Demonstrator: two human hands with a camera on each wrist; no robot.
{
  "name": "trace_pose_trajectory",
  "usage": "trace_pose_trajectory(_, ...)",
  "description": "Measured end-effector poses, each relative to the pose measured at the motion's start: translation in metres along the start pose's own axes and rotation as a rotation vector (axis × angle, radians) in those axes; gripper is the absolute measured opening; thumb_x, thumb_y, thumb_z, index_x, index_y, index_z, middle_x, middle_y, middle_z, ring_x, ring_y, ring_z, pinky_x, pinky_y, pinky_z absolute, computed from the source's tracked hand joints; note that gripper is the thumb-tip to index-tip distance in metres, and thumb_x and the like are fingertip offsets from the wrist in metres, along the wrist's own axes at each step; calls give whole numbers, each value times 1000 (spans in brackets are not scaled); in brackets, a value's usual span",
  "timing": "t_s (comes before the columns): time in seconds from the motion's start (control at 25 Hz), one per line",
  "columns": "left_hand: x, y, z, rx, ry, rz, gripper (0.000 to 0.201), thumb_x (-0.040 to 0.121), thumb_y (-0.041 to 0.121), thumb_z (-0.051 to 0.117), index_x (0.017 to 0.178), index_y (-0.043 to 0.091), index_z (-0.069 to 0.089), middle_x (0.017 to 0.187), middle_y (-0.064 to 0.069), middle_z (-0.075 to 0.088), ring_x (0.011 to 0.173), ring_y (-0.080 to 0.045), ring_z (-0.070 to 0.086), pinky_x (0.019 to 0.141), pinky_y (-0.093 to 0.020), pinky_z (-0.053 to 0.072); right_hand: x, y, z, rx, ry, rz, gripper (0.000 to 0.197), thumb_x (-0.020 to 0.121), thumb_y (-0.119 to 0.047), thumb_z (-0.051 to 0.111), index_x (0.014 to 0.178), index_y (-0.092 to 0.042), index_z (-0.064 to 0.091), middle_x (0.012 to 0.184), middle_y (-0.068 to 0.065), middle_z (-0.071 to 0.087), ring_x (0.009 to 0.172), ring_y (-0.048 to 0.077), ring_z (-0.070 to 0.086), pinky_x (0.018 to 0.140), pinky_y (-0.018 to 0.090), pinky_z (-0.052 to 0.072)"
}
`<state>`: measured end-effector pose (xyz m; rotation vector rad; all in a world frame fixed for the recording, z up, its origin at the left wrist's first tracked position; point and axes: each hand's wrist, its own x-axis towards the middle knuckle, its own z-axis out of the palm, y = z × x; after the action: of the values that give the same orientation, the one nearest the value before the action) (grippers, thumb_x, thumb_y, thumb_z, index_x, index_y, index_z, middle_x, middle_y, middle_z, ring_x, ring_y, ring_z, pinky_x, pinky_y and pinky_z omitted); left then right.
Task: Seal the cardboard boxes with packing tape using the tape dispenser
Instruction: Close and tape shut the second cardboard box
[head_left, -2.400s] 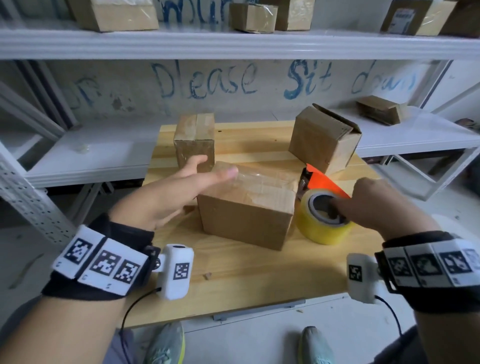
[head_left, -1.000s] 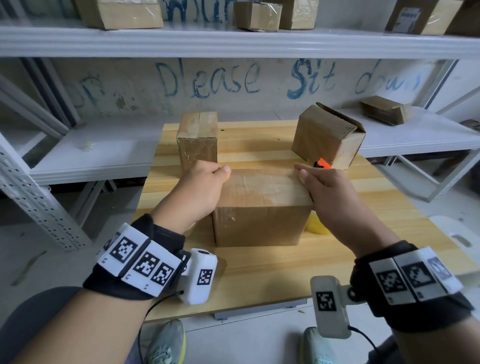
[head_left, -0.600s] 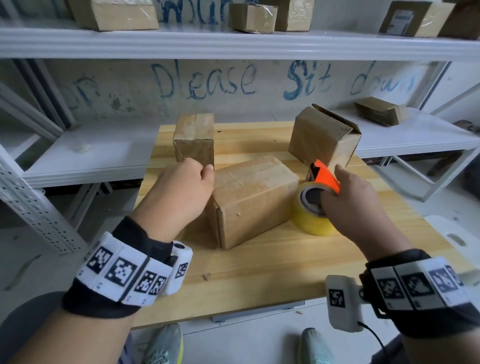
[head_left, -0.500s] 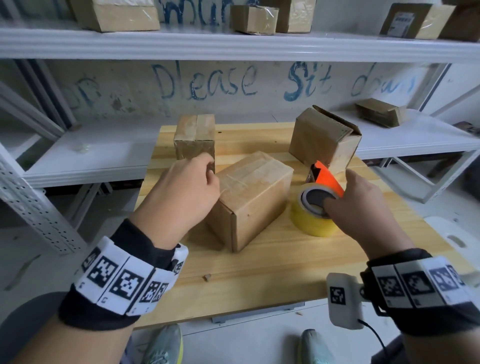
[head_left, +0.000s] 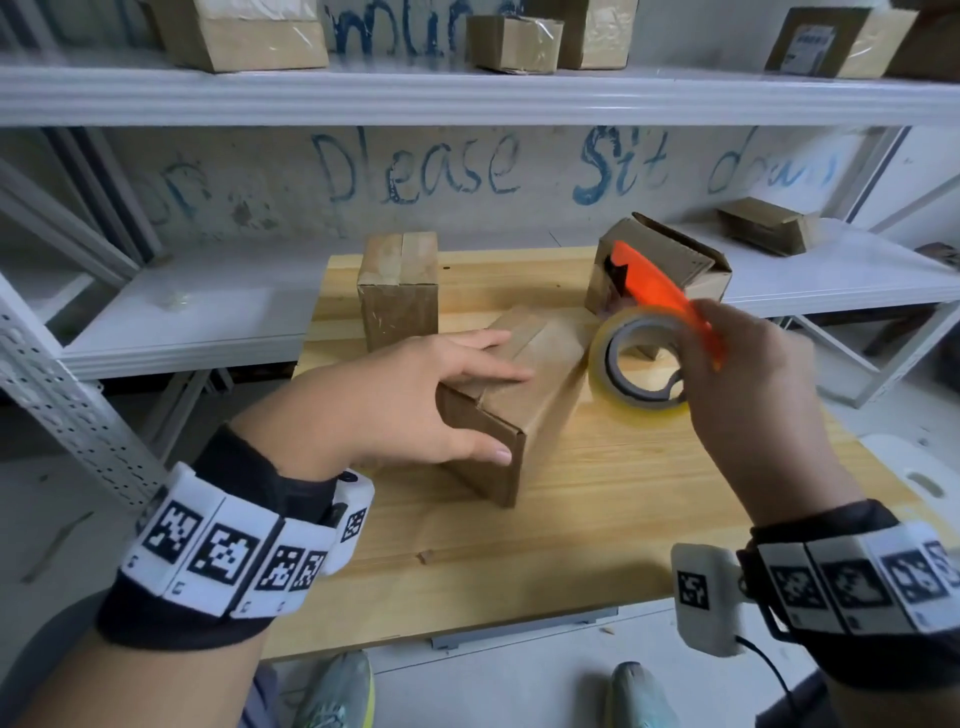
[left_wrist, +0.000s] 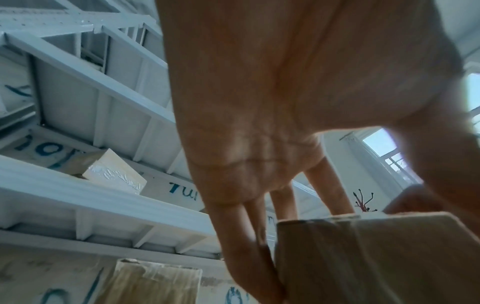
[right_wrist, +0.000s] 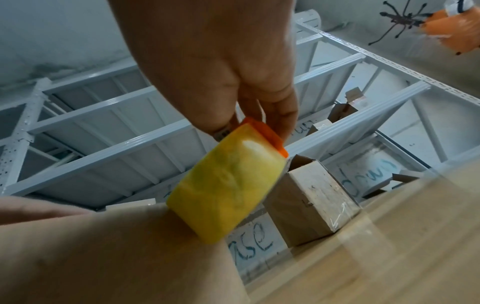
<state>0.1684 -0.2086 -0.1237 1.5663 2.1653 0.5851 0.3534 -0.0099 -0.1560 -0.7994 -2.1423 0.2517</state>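
Note:
A closed cardboard box (head_left: 540, 395) lies slantwise on the wooden table (head_left: 571, 545), one end toward me. My left hand (head_left: 498, 415) holds it, fingers laid across the top and thumb against the near end. In the left wrist view the fingers (left_wrist: 246, 246) run down one side of the box (left_wrist: 376, 257). My right hand (head_left: 717, 353) grips the orange tape dispenser (head_left: 660, 296), whose yellow tape roll (head_left: 636, 364) hangs in the air just right of the box. The right wrist view shows the roll (right_wrist: 226, 189) under the hand (right_wrist: 259, 115), close over the box top.
An upright taped box (head_left: 400, 291) stands at the table's back left. A box with open flaps (head_left: 670, 260) sits at the back right, partly behind the dispenser. White metal shelves (head_left: 467, 93) with more boxes stand behind. A white stool (head_left: 914, 467) is at the right.
My right hand has lifted the tape dispenser off the table and raised it beside the box. The box has turned further end-on, and my left fingers have spread out over its top.

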Motion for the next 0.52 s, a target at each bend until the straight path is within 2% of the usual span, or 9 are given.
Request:
trace_pose_trajectory(0.08, 1, -2, 0, 46, 14, -2, 71, 80, 36, 82, 135, 63, 47, 158, 36, 20, 146, 2, 25, 121, -31, 20, 0, -4, 1, 49, 47, -52, 20, 98, -20, 56, 113, -10, 65, 84, 5, 64, 74, 22, 54, 66, 28, 33)
trace_pose_trajectory(0.12, 3, -3, 1, 80, 49, -2, 71, 82, 32, 80, 136, 63, 46, 158, 34, 21, 146, 0, 28, 120, -31, 24, -1, -7, 3, 71, 39, -55, 22, 99, -19, 55, 118, -11, 61, 94, 5, 60, 80, 19, 50, 68, 23, 30)
trace_pose_trajectory(0.2, 6, 0, 7, 170, 141, -6, 69, 84, 40, 77, 140, 61, 42, 158, 30, 25, 135, -3, 40, 114, -36, 36, -5, -11, 7, 133, 7, -62, 25, 101, -19, 52, 124, -10, 54, 106, 3, 47, 85, 10, 41, 68, 13, 29)
trace_pose_trajectory(0.28, 10, 3, 16, 303, 231, -33, 68, 85, 55, 70, 145, 56, 38, 157, 26, 29, 126, -8, 49, 102, -39, 48, -6, -12, 8, 185, 13, -86, 27, 100, -18, 53, 125, -9, 52, 111, 2, 42, 85, 4, 39, 75, 3, 33)
trace_pose_trajectory(0.32, 12, 4, 19, 348, 273, -40, 68, 85, 58, 68, 146, 51, 38, 155, 23, 34, 127, -11, 51, 97, -39, 51, -6, -12, 8, 204, 23, -93, 28, 99, -18, 56, 125, -9, 54, 113, 2, 43, 89, 3, 41, 79, 2, 34)
trace_pose_trajectory(0.4, 16, 2, 20, 331, 335, -27, 68, 82, 59, 71, 143, 41, 47, 146, 21, 47, 122, -12, 56, 92, -37, 54, -4, -10, 6, 236, 53, -106, 31, 94, -19, 63, 124, -13, 59, 120, 7, 46, 101, 7, 46, 89, 8, 37)
trace_pose_trajectory(0.48, 18, -1, 19, 245, 341, 3, 68, 78, 53, 78, 140, 37, 53, 141, 21, 51, 120, -11, 58, 94, -36, 53, -3, -8, 3, 253, 106, -160, 32, 92, -19, 66, 124, -13, 63, 126, 12, 48, 111, 9, 47, 97, 12, 39)
trace_pose_trajectory(0.52, 18, -3, 18, 215, 325, 8, 69, 79, 49, 80, 141, 36, 53, 144, 22, 49, 122, -11, 56, 98, -34, 51, -2, -8, 2, 263, 124, -196, 35, 91, -19, 68, 125, -11, 63, 128, 15, 49, 115, 12, 48, 100, 18, 41)
